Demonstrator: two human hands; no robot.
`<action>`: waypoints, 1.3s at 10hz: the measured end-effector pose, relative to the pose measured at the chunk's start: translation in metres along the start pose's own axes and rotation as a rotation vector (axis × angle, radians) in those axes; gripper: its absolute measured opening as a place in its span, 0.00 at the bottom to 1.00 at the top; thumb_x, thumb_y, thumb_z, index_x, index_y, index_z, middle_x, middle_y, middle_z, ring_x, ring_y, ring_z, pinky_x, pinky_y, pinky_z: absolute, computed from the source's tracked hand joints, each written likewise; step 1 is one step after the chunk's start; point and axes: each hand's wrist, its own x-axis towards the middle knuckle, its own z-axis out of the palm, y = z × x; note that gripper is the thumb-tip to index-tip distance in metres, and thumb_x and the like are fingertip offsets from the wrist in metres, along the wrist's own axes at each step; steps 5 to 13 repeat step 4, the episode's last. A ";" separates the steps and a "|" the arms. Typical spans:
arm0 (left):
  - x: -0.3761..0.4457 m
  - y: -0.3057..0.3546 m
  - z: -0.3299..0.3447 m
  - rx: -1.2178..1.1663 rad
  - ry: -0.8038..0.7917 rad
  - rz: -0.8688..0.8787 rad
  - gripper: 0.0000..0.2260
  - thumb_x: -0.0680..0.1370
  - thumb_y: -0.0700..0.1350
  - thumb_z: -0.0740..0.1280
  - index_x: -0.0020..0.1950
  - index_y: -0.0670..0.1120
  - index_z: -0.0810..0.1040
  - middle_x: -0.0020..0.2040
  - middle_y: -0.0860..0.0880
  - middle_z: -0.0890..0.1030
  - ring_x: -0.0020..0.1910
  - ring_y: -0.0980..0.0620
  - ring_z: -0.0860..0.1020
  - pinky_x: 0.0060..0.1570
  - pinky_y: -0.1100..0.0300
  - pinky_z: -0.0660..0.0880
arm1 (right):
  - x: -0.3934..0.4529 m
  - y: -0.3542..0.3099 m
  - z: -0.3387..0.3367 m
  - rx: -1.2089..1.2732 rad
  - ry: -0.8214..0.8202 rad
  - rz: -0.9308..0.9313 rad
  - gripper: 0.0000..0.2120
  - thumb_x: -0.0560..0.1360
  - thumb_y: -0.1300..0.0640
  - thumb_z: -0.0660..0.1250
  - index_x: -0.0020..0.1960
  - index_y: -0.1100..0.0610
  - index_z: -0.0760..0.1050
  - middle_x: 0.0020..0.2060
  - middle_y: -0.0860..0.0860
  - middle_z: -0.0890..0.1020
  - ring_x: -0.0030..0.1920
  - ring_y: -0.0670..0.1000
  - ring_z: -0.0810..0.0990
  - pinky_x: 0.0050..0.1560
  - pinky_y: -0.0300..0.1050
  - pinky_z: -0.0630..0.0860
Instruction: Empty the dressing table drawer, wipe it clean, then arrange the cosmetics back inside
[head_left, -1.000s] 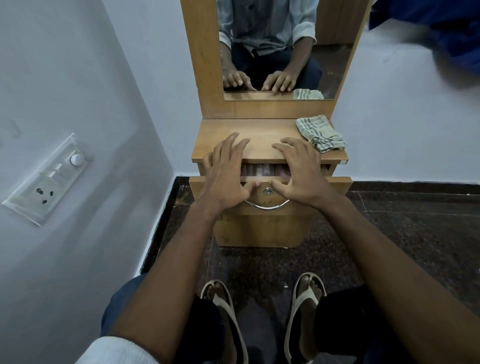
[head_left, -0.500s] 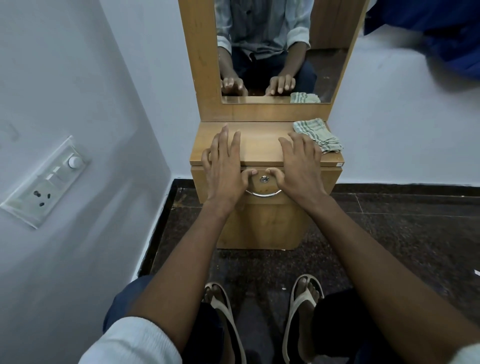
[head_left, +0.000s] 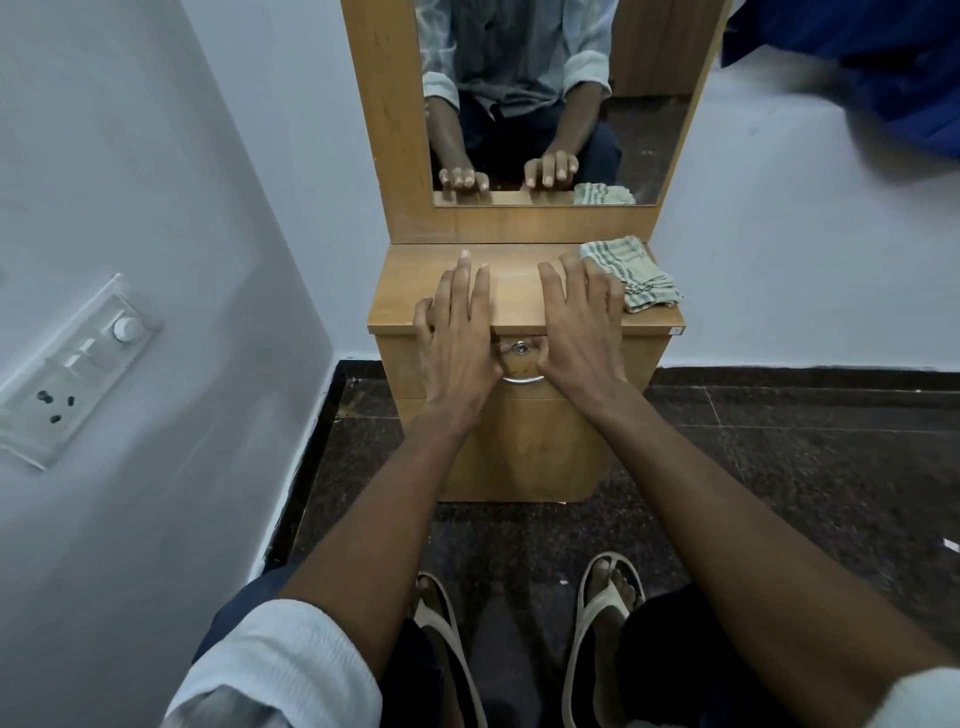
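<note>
Head view showed the drawer (head_left: 524, 358), ajar a second earlier, pushed fully shut by the left hand (head_left: 457, 332) and right hand (head_left: 582, 327), both flat, empty and spread over the near tabletop (head_left: 395, 296) edge, so the task was judged finished.

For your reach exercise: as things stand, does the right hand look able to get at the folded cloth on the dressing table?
Probably yes. The right hand lies flat on the tabletop right beside the folded cloth, with nothing between them.
</note>
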 end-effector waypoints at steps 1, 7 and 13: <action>-0.002 -0.002 0.000 -0.019 -0.016 0.006 0.47 0.72 0.53 0.80 0.84 0.47 0.58 0.86 0.44 0.55 0.83 0.45 0.59 0.75 0.44 0.60 | -0.004 -0.006 0.001 -0.009 -0.016 -0.024 0.42 0.68 0.57 0.78 0.77 0.60 0.64 0.75 0.61 0.67 0.76 0.64 0.65 0.75 0.60 0.58; -0.023 -0.014 -0.044 -0.067 -0.039 0.033 0.38 0.81 0.55 0.69 0.85 0.44 0.55 0.86 0.45 0.58 0.82 0.44 0.60 0.77 0.44 0.61 | -0.018 -0.008 -0.028 0.018 -0.007 -0.052 0.37 0.76 0.49 0.75 0.77 0.61 0.63 0.74 0.60 0.69 0.74 0.62 0.66 0.76 0.58 0.62; -0.023 -0.014 -0.044 -0.067 -0.039 0.033 0.38 0.81 0.55 0.69 0.85 0.44 0.55 0.86 0.45 0.58 0.82 0.44 0.60 0.77 0.44 0.61 | -0.018 -0.008 -0.028 0.018 -0.007 -0.052 0.37 0.76 0.49 0.75 0.77 0.61 0.63 0.74 0.60 0.69 0.74 0.62 0.66 0.76 0.58 0.62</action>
